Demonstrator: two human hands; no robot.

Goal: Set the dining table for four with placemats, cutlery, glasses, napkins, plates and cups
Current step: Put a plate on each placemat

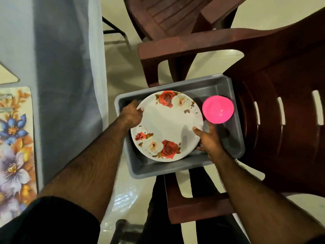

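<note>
A grey plastic tub (177, 169) sits on the seat of a dark red plastic chair (284, 131), and everything else is placed from that tub. Inside it, toward its left half, lies a white plate (167, 125) printed with red and cream roses at its upper and lower edges. The left hand (131, 112) grips the plate's left rim, thumb on top of the rim and the other fingers curled out of sight beneath it. The right hand (209, 140) holds the plate's lower right rim in the same way, thumb tip on the white face and fingers tucked under the edge. Whether the plate is lifted clear of the tub floor cannot be told. In the tub's upper right corner, just beside the plate, stands a bright pink cup (218, 109), seen from above with its mouth open; it sits just above the right hand.

Left of the tub hangs the pale blue tablecloth (68, 81) of the dining table, and farther left on the tabletop lies a floral placemat (15, 147) with blue, purple and orange flowers. Beyond the tub's far edge stands a second dark red chair (163, 16). Below the tub, cream floor tiles (126, 196) show between the person's dark trousers and the chair's armrest.
</note>
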